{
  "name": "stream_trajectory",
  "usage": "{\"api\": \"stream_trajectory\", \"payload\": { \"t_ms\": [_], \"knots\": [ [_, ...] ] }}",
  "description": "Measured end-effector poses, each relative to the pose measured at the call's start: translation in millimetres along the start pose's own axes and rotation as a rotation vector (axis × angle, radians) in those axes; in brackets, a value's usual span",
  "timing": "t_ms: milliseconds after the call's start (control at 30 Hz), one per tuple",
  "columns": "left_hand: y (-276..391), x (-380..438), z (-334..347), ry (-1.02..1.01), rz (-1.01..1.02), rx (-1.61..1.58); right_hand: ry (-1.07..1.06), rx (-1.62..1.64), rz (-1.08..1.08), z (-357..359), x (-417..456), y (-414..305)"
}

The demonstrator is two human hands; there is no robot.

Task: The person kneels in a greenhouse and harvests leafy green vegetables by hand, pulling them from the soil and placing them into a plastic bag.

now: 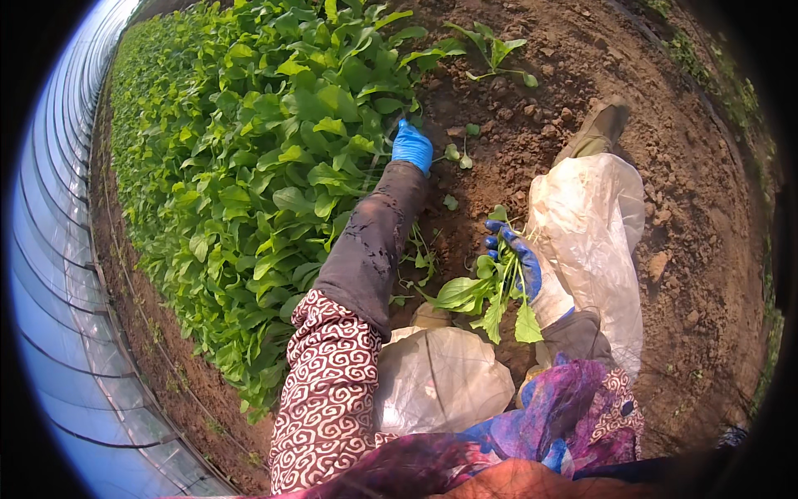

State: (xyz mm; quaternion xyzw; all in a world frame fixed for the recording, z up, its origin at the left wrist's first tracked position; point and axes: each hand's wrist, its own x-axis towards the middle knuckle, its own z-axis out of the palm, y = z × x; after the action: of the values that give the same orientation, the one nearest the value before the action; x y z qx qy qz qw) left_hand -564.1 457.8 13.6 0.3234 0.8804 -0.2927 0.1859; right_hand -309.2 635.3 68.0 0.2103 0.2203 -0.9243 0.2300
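Observation:
My left hand [413,147], in a thin light-blue glove, reaches to the near edge of a dense bed of leafy green plants [293,143]. Its fingers are curled at the base of the stems, and whether they grip one is hidden. In a dark-blue coated glove, my right hand [527,259] holds a bunch of pulled leafy seedlings [499,293], beside my plastic-covered leg. The leaves hang down towards me, and pale thin stems show at the palm.
Bare brown soil [499,143] borders the bed, with small loose seedlings [461,156] on it. A larger leafy plant [495,56] stands farther off. My boot [601,125] rests on the soil. A ribbed plastic greenhouse wall [68,280] curves along the left.

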Motion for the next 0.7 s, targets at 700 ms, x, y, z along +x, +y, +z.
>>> {"api": "stream_trajectory", "payload": {
  "t_ms": [700],
  "knots": [
    [24,-72,27,0.018,-0.040,-0.050,-0.032,-0.003,-0.050,-4,-1,6]
  ]
}}
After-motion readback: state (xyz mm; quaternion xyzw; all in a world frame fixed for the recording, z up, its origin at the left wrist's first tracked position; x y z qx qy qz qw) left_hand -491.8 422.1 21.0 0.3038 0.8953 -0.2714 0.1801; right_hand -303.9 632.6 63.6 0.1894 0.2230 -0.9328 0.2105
